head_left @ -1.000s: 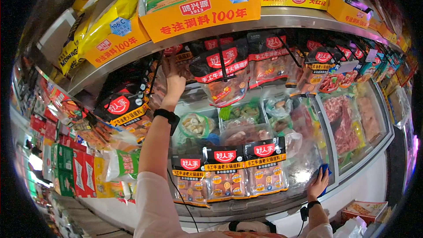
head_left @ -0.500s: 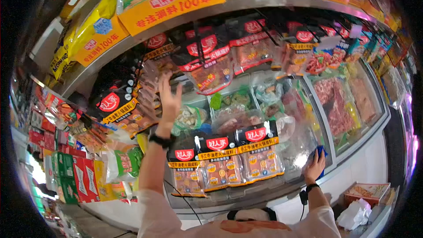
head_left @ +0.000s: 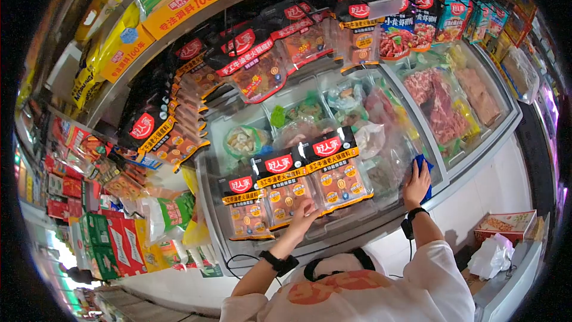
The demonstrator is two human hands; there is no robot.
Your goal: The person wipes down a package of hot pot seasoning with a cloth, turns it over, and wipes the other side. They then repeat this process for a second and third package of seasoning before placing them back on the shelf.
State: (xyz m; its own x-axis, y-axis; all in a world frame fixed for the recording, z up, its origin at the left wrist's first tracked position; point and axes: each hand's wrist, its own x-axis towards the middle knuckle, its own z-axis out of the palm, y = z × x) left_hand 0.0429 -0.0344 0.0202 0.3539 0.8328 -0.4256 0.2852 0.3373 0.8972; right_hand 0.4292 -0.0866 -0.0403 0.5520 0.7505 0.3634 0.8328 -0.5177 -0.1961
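Three black-and-orange food packets lie side by side on the freezer's glass lid: a left one (head_left: 249,211), a middle one (head_left: 286,188) and a right one (head_left: 335,173). My left hand (head_left: 304,217) is at the lower edge of the middle packet, its fingers curled; whether it grips the packet is hard to tell. Farther right, my right hand (head_left: 416,188) rests on a blue cloth (head_left: 424,170) at the freezer's front edge, fingers over the cloth. Similar packets (head_left: 253,74) hang from hooks above the glass.
Under the glass are bagged meat (head_left: 438,98) and other bagged foods. An overhead shelf (head_left: 238,0) with yellow boxes crosses the top. Red and green cartons (head_left: 98,241) stand at the left. A white plastic bag (head_left: 492,256) and a carton (head_left: 506,224) are at the lower right.
My left hand has come down from the hanging packets to the middle packet on the glass. My right hand stays on the blue cloth. The view has shifted and turned.
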